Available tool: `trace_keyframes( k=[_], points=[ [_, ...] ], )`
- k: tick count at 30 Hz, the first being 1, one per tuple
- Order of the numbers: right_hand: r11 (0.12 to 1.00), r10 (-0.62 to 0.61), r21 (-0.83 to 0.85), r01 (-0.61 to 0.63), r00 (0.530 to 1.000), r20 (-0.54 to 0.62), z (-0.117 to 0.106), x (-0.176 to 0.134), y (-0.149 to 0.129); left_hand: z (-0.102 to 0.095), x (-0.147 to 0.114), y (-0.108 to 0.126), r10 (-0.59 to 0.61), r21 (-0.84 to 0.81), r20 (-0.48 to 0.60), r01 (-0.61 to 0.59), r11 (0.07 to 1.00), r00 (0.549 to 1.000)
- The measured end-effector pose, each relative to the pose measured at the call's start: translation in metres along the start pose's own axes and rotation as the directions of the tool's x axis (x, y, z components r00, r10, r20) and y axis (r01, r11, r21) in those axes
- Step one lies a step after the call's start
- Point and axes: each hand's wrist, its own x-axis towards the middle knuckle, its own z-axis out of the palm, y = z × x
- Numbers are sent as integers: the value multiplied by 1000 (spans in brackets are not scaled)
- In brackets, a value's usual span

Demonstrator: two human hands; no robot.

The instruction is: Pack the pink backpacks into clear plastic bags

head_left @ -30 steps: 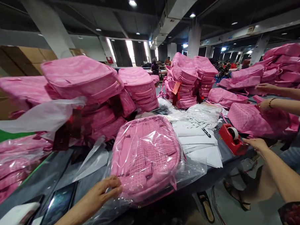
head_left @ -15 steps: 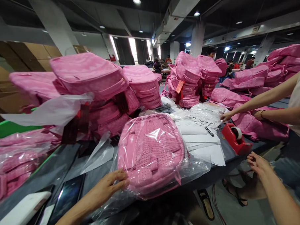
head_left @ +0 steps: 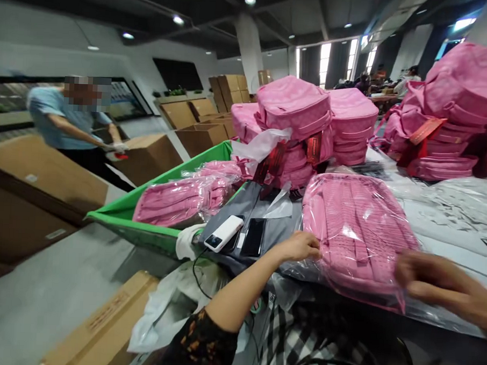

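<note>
A pink backpack in a clear plastic bag lies on the dark table in front of me, straps facing up. At its left edge, my left hand has its fingers curled closed on the loose plastic. My right hand hovers over or touches the bag's right edge; motion blurs it, and its grip is unclear. Left of the backpack lie a dark phone and a white power bank with a cable.
A green-sided bin holding bagged pink backpacks adjoins the table's left end. Stacked backpacks stand behind. White paper sheets lie at right. A flat carton is on the floor; a person handles cartons at left.
The view has swung left, bringing the green bin and the person among cartons into sight. My right hand has come from beyond the table edge to the backpack's right side.
</note>
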Motion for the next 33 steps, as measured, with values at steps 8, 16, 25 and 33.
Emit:
trace_keyframes(
  k=[8,16,25,33],
  points=[
    [952,86,-307,13,948,306,39,138,5,1,-1,-1,69,6,-16,-69,998,998],
    [813,178,-538,-224,974,-138,18,128,17,4,3,-8,130,50,-20,-129,990,991],
    [551,-499,-750,366,865,55,61,55,31,3,3,-9,102,1,19,-102,995,995],
    [496,-394,-794,353,906,157,87,68,57,5,8,-11,62,69,38,-64,996,997]
  ],
)
